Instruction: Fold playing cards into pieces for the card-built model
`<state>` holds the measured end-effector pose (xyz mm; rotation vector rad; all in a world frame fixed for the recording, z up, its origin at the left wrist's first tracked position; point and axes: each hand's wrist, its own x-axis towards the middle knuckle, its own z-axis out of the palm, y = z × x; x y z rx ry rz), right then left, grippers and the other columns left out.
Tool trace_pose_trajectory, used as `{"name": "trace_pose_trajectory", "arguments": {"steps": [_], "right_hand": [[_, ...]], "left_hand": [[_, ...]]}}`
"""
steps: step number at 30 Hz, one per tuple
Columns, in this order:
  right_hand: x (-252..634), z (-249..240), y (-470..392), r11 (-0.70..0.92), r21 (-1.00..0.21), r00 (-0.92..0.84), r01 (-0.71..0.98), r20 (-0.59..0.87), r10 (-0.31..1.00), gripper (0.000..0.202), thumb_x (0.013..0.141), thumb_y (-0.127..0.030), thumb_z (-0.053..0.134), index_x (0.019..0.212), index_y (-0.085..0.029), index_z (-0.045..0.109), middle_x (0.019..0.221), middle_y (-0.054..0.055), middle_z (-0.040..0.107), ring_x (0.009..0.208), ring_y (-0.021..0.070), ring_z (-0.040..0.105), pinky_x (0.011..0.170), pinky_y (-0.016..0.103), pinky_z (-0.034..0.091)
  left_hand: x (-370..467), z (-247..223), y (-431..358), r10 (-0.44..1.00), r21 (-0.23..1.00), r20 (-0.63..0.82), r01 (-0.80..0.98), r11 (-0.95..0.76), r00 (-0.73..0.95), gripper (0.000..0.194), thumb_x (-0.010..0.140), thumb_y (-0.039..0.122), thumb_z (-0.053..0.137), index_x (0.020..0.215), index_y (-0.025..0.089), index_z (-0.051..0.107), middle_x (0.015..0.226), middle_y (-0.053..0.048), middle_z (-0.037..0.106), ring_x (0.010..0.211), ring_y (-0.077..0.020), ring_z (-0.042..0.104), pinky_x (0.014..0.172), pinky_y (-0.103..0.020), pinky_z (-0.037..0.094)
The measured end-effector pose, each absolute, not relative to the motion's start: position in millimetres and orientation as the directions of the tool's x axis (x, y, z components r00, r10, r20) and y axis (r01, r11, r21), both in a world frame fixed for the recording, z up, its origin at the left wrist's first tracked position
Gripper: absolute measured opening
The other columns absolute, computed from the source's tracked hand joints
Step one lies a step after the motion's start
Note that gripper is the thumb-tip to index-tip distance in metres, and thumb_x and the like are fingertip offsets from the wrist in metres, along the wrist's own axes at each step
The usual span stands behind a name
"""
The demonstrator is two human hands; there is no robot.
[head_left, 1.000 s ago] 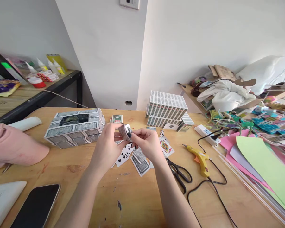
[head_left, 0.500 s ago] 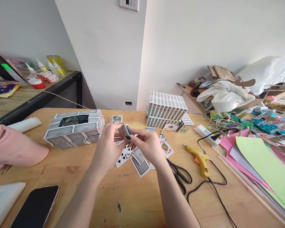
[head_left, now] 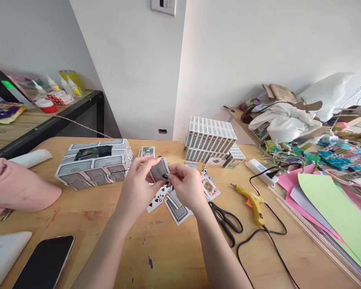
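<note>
Between both hands, above the wooden table (head_left: 156, 249), is a grey-patterned playing card (head_left: 159, 170) with its back towards me. My left hand (head_left: 136, 180) pinches its left side, thumb below and fingers at the top. My right hand (head_left: 185, 182) grips its right edge, the dark-nailed thumb lying on the card. Whether it is one card or several together I cannot tell. Under the hands lie loose cards: a six of spades (head_left: 157, 199), face-down cards (head_left: 178, 208) and a red-and-yellow court card (head_left: 209, 186).
A card-covered box (head_left: 93, 164) with an opening on top stands left. Stacked card packs (head_left: 210, 136) stand at the back right. Black scissors (head_left: 227, 220) and a yellow glue gun (head_left: 254, 202) with its cable lie right. A phone (head_left: 45, 261) is at front left.
The card has turned so that more of its patterned back faces me. Both hands have shifted their fingers slightly around it and still hold it.
</note>
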<state>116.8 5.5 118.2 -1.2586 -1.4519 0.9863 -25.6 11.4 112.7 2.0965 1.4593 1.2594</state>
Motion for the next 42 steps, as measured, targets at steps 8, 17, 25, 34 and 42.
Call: {"name": "trace_pose_trajectory", "arguments": {"steps": [8, 17, 25, 34, 42], "right_hand": [[121, 118, 12, -0.039, -0.998, -0.096, -0.051, -0.034, 0.995, 0.013, 0.077, -0.030, 0.057, 0.075, -0.018, 0.052, 0.050, -0.004, 0.054, 0.042, 0.0091, 0.050, 0.045, 0.020, 0.040], [92, 112, 4, 0.070, -0.921, 0.199, 0.383, 0.156, 0.968, 0.040, 0.089, -0.047, 0.033, 0.058, -0.022, 0.033, 0.049, -0.004, 0.043, 0.044, 0.0102, 0.040, 0.043, 0.022, 0.028], [81, 107, -2, 0.176, -0.832, 0.194, 0.527, 0.319, 0.928, 0.033, 0.091, -0.038, 0.032, 0.061, -0.023, 0.032, 0.051, -0.004, 0.043, 0.046, 0.0108, 0.035, 0.047, 0.023, 0.025], [80, 94, 7, 0.097, -0.902, 0.271, 0.422, 0.227, 0.936, 0.043, 0.089, -0.046, 0.030, 0.053, -0.023, 0.025, 0.044, -0.004, 0.033, 0.040, 0.0102, 0.032, 0.044, 0.024, 0.023], [91, 56, -5, -0.095, -0.991, 0.189, 0.092, -0.077, 0.979, 0.048, 0.086, -0.059, 0.029, 0.054, -0.023, 0.029, 0.039, -0.006, 0.032, 0.033, 0.0098, 0.034, 0.034, 0.022, 0.023]], "left_hand": [[-34, 121, 11, 0.989, 0.910, 0.109, 0.389, -0.141, 0.103, 0.036, 0.081, 0.041, 0.053, 0.113, 0.023, 0.050, 0.087, -0.004, 0.062, 0.071, -0.0169, 0.059, 0.059, -0.028, 0.049], [-3, 119, -2, 0.987, 0.852, 0.151, 0.513, -0.100, -0.059, 0.027, 0.088, 0.042, 0.036, 0.074, 0.021, 0.046, 0.049, 0.006, 0.043, 0.045, -0.0106, 0.042, 0.044, -0.021, 0.030], [1, 118, -7, 0.896, 0.754, 0.387, 0.635, -0.170, -0.219, 0.041, 0.084, 0.036, 0.041, 0.049, 0.019, 0.026, 0.042, 0.005, 0.028, 0.043, -0.0077, 0.028, 0.044, -0.022, 0.024], [-7, 106, 7, 0.966, 0.902, 0.202, 0.415, -0.118, -0.163, 0.038, 0.082, 0.038, 0.046, 0.051, 0.018, 0.034, 0.048, 0.004, 0.029, 0.048, -0.0082, 0.030, 0.043, -0.020, 0.026], [10, 61, -2, 0.981, 0.979, -0.101, 0.160, 0.128, -0.168, 0.039, 0.081, 0.043, 0.041, 0.050, 0.020, 0.037, 0.042, 0.003, 0.038, 0.041, -0.0115, 0.038, 0.041, -0.023, 0.030]]}}
